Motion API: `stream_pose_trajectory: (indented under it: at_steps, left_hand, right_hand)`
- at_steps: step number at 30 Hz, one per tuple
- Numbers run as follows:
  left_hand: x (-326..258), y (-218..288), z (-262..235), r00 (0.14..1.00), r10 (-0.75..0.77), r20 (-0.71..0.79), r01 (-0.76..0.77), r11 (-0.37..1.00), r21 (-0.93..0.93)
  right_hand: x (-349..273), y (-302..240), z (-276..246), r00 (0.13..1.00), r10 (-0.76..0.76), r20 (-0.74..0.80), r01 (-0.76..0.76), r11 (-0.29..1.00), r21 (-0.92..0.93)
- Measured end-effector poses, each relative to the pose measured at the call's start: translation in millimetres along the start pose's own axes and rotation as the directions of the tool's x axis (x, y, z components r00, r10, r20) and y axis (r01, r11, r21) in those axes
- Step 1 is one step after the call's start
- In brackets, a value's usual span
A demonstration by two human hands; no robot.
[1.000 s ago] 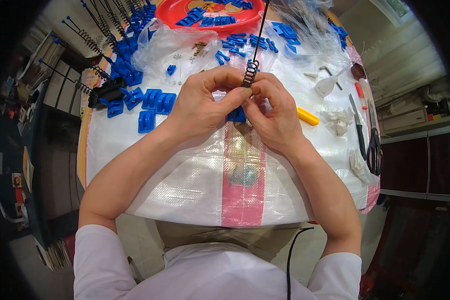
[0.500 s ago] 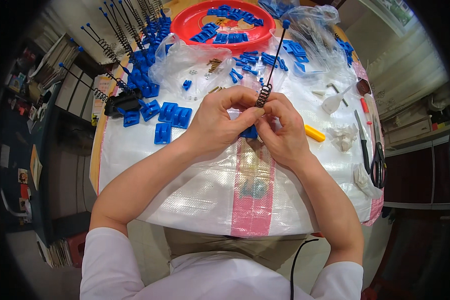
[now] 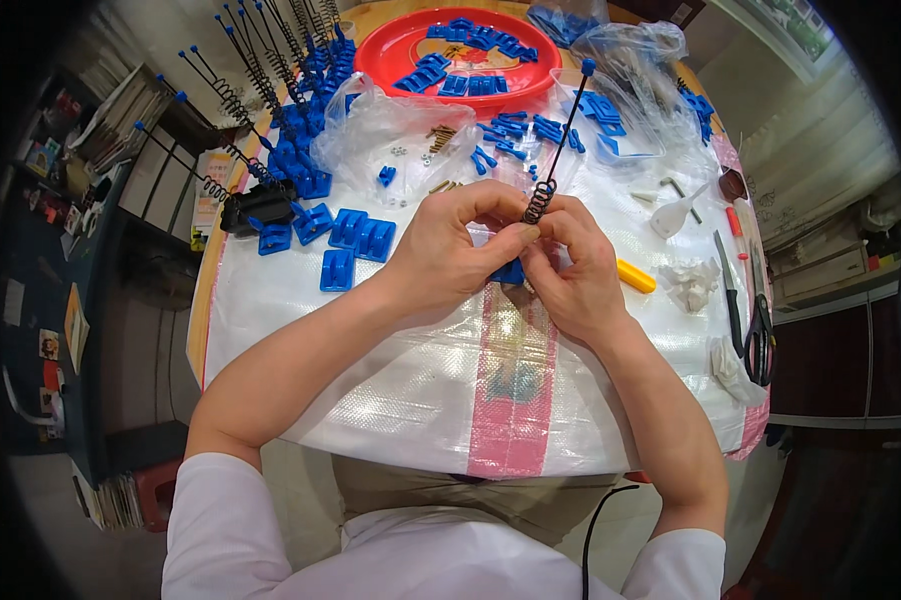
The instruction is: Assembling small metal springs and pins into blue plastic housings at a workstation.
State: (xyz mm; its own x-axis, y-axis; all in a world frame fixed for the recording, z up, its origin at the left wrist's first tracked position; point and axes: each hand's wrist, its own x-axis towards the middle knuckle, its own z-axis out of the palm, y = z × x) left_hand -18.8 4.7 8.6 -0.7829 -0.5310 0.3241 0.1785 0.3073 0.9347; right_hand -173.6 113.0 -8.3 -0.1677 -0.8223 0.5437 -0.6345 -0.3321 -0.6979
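Observation:
In the middle of the table, a thin black rod (image 3: 567, 130) with a blue tip and a coiled spring (image 3: 540, 202) at its lower end stands tilted to the right between my hands. My left hand (image 3: 460, 240) pinches at the foot of the coil with thumb and forefinger. Close against it, my right hand (image 3: 578, 262) is closed on the same spot with bent fingers. Under the fingertips shows part of a blue plastic base (image 3: 508, 273); its join with the spring is hidden by my fingers.
Finished-looking blue bases with spring rods (image 3: 295, 150) crowd the left back. Blue blocks (image 3: 360, 235) lie nearer. A red tray (image 3: 370, 75) of blue parts, a clear bag (image 3: 355, 135), brass screws (image 3: 438, 137), a yellow handle (image 3: 635, 277), a knife (image 3: 728, 290) and scissors (image 3: 759, 335) surround my hands.
The whole view has shifted slightly, so the table's things sit a little further right. Both hands keep their hold at the foot of the spring, with little visible finger movement.

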Motion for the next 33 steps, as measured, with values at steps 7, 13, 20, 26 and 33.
stream_pose_trajectory:
  at_steps: [7, 13, 20, 26, 33]
  left_hand:
    - [0.2, -1.0, -0.3, 1.000, 0.018, -0.008, -0.018, 1.000, 0.005]
    - [0.6, -2.8, 1.4, 0.999, 0.038, -0.030, -0.037, 0.999, 0.016]
    - [1.4, -0.7, 1.6, 0.999, 0.044, -0.016, -0.044, 0.998, 0.040]
    - [1.0, 0.6, 2.5, 0.999, 0.043, -0.008, -0.043, 0.999, 0.019]
    - [0.7, -3.9, 0.7, 0.998, 0.058, -0.008, -0.058, 0.998, 0.028]
  right_hand:
    - [-0.3, -0.4, 0.6, 1.000, -0.003, -0.006, 0.003, 1.000, -0.010]
    - [-0.4, -1.5, -0.3, 1.000, -0.010, -0.003, 0.010, 0.999, -0.038]
    - [-0.3, -1.9, -3.4, 0.998, -0.049, -0.048, 0.046, 0.997, -0.063]
    - [-0.8, -5.8, -3.7, 0.996, 0.022, -0.087, -0.025, 0.999, -0.028]
    - [-1.8, -3.0, 1.6, 0.994, 0.059, -0.091, -0.053, 0.996, 0.070]
